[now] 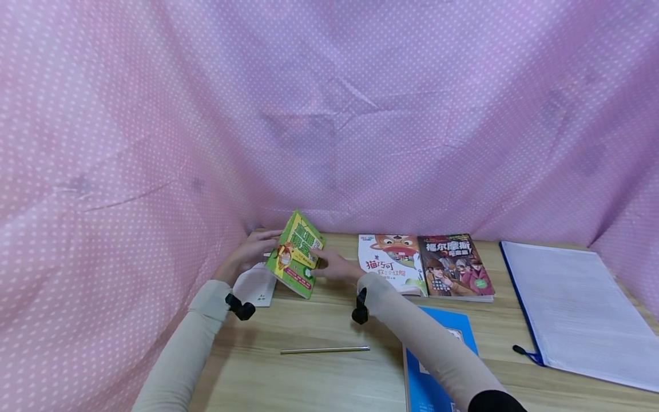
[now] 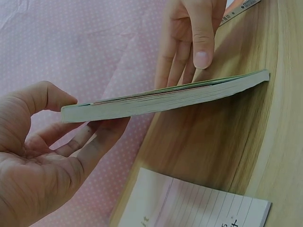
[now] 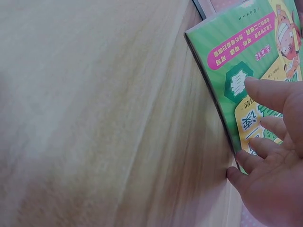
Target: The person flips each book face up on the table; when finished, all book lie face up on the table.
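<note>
My head camera looks forward and down across the desk. Each wrist camera sits close; both also show the green book between my hands.

Pink dotted curtain, wooden desk

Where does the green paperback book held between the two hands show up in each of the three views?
Head: the green paperback book stands tilted at left-centre of the wooden table, between the left hand and right hand.
Left wrist: seen edge-on across the middle, fingers at both ends.
Right wrist: its cover fills the upper right, under the fingertips.
Shared landmark: the table.
</note>
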A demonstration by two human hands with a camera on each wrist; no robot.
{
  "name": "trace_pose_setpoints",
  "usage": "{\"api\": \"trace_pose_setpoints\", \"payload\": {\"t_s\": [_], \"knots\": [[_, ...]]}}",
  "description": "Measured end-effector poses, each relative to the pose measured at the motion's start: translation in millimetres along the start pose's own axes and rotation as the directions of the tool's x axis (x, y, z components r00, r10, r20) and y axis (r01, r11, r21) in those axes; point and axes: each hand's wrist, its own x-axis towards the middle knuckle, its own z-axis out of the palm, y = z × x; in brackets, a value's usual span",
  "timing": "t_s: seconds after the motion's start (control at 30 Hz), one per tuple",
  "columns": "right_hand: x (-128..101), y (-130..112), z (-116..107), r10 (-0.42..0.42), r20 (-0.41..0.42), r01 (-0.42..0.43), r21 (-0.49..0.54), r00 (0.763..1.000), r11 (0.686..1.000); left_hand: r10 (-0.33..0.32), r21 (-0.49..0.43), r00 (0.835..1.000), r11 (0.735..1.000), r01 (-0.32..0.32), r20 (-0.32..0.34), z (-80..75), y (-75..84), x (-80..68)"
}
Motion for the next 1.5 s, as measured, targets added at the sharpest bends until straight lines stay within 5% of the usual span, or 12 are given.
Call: {"api": "trace_pose_setpoints", "payload": {"t_s": [1.1, 1.5], "knots": [[-2.3, 1.1, 0.8, 0.053, 0.027, -0.051, -0.069, 0.998, 0.996, -0.072, -0.040, 0.997, 0.997, 0.071, -0.022, -6.7, -24.6, 0.7], [-6.5, 3.0, -3.9, 0.000, 0.044, 0.006, -0.147, 0.999, 0.989, -0.077, -0.024, 0.997, 0.997, 0.076, -0.031, -6.5, -33.2, 1.4]]}}
